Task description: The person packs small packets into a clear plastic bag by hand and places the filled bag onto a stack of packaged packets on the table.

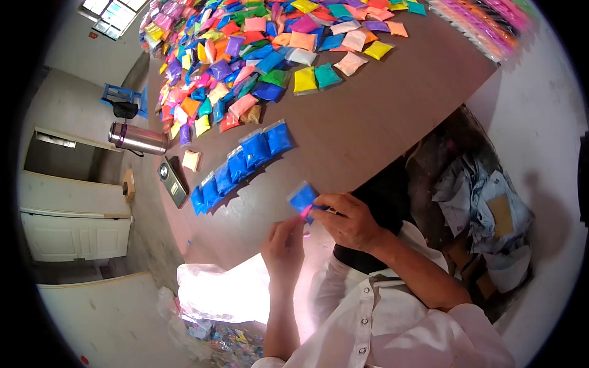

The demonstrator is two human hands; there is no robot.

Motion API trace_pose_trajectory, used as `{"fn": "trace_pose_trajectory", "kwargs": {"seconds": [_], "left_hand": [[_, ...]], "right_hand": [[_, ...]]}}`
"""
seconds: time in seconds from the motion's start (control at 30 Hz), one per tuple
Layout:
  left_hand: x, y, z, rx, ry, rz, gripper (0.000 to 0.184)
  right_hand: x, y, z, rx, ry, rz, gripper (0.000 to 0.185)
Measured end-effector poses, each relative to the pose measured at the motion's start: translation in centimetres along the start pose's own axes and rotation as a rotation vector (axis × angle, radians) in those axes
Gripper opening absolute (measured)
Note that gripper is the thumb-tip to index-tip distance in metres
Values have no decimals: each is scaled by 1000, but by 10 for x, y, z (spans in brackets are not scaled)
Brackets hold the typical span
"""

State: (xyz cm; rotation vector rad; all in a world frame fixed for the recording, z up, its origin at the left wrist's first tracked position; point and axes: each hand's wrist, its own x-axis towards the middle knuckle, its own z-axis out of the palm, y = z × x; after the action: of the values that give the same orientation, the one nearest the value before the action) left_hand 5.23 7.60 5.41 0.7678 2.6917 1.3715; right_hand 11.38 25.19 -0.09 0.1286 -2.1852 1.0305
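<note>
Blue-filled clear pouch (300, 197) is held over the tabletop (392, 122), nearer the wearer than the row of blue pouches (256, 150); right hand's (350, 222) fingers pinch it, hiding its lower part. Pink bit (306, 211) at its lower edge; can't tell if inside or out. Left hand (282, 245) slightly blurred, nearer the wearer than the row, fingers curled, tips close to the pink bit; can't tell whether they grip anything. Row pouches overlap, partly hiding one another. Beyond the row: heap of mixed-colour pouches (254, 46), each visible one apparently filled with a single colour, lower ones buried, top cut off by the frame. Left of the row: cream pouch (191, 161), phone (173, 183), steel flask (140, 138), contents unseen. Nearer the wearer than the row, plastic sheeting (224, 291) is washed out by glare. Far right of the row, below tabletop level: crumpled waste (491, 211), its container hard to make out.
</note>
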Motion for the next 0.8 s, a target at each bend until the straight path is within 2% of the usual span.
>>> {"fn": "trace_pose_trajectory", "kwargs": {"seconds": [0.07,0.13,0.4,0.5,0.6,0.7,0.8], "left_hand": [[1,-1,0,86,8,12,8],[4,-9,-1,194,33,145,4],[43,-25,-16,336,26,78,4],[45,-10,-18,241,6,64,6],[36,2,-8,239,-84,170,5],[50,0,-7,280,-84,210,4],[67,-8,-6,313,-82,177,5]], "right_hand": [[-2,2,2,5,0,-2,28],[-4,3,5,-8,0,-10,30],[-3,4,2,-8,-22,-16,34],[-2,4,1,-9,-21,-11,33],[-5,5,5,4,-22,-9,32],[-4,4,5,12,-13,-14,32],[0,2,2,7,-11,-28,30]]}}
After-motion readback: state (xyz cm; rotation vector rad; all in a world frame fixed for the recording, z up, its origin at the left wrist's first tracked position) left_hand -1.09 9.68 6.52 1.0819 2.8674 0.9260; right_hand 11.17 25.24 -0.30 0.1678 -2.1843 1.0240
